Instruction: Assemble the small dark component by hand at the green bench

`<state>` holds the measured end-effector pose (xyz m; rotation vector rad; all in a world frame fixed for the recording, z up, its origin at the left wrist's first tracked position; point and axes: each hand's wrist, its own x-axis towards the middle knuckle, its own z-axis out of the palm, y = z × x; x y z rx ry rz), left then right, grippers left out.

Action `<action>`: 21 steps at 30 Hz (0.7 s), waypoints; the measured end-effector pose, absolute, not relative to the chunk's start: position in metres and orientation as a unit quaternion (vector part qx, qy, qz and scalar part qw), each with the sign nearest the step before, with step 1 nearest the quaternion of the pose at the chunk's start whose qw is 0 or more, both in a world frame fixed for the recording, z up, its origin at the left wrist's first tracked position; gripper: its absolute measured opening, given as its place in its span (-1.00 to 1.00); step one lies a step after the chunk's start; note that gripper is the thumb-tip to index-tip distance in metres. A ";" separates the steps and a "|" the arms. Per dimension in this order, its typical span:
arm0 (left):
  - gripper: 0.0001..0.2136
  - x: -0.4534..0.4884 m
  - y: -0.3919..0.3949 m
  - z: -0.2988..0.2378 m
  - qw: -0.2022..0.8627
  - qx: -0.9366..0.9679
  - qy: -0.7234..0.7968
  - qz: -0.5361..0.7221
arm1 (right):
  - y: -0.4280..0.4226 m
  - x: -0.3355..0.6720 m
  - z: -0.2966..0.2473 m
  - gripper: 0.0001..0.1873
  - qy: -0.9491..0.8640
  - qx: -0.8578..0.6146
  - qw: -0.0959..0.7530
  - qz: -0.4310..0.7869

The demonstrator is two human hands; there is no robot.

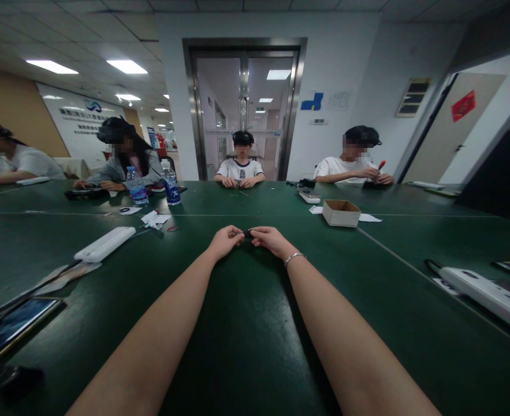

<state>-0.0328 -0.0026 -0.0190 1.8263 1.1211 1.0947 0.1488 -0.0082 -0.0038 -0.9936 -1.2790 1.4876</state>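
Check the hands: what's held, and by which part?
A small dark object, too small to identify, is pinched between the left hand and the right hand, one at each end, just above the green table.

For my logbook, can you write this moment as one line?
left hand: pinching small dark object | right hand: pinching same object | over green table
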 end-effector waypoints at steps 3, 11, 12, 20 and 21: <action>-0.78 -0.032 -0.007 -0.014 0.356 0.717 0.447 0.399 | -0.007 0.148 -0.005 -0.93 -0.523 -0.409 0.449 0.598; -0.66 -0.034 -0.009 -0.011 0.350 0.727 0.466 0.364 | -0.009 0.152 -0.003 -0.77 -0.562 -0.374 0.430 0.600; -0.65 -0.034 -0.009 -0.010 0.346 0.729 0.470 0.357 | -0.010 0.152 -0.002 -0.75 -0.566 -0.370 0.428 0.599; -0.52 -0.034 -0.009 -0.011 0.324 0.741 0.482 0.336 | -0.014 0.153 0.001 -0.66 -0.587 -0.355 0.417 0.597; -0.52 -0.034 -0.009 -0.012 0.322 0.740 0.486 0.335 | -0.014 0.153 0.001 -0.66 -0.589 -0.353 0.416 0.596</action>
